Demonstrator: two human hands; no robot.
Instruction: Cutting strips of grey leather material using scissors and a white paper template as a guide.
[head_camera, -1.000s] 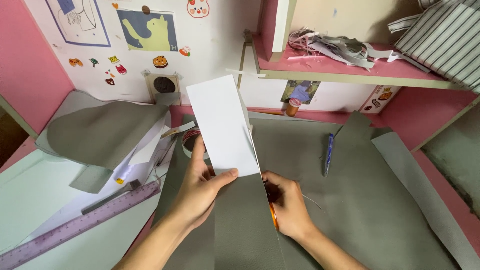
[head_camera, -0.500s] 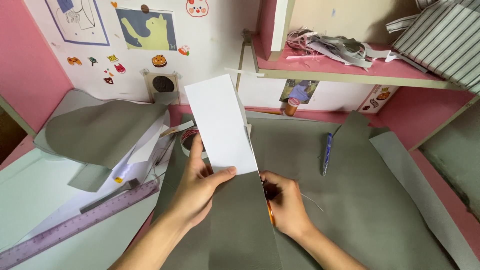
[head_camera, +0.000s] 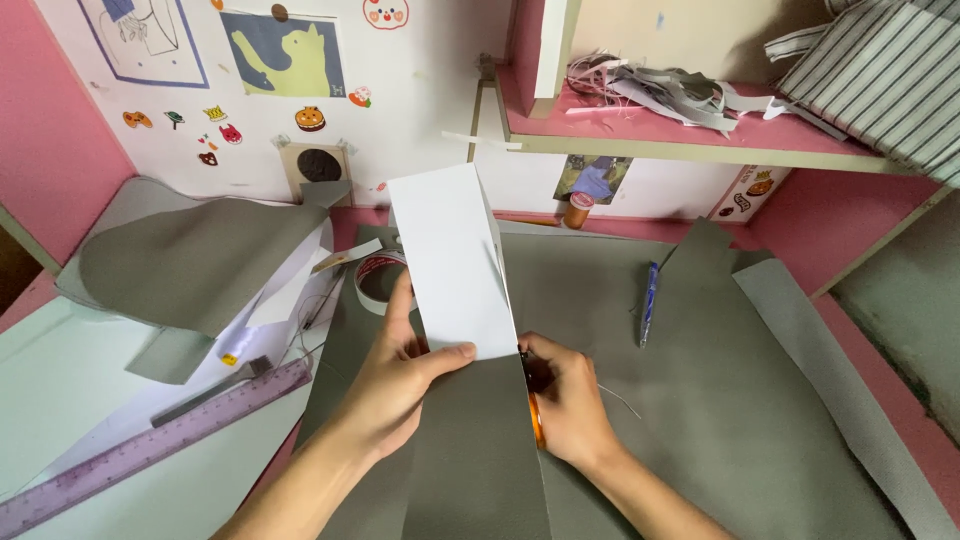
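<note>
Cutting along the edge of a white rectangular paper template, the right hand works orange-handled scissors, its fingers wrapped through the handles (the blades are hidden behind the template, so whether they are apart or together cannot be told). The left hand clamps the template against a long strip of grey leather-like sheet, thumb on the white face and fingers behind, both raised above the desk in front of the person. Judged from the strip's free right edge below the hands, the cut appears to have reached the template's lower corner; the length beside the template seems left to cut. A larger grey sheet lies beneath, with a blue pen, a tape roll and a purple ruler nearby.
</note>
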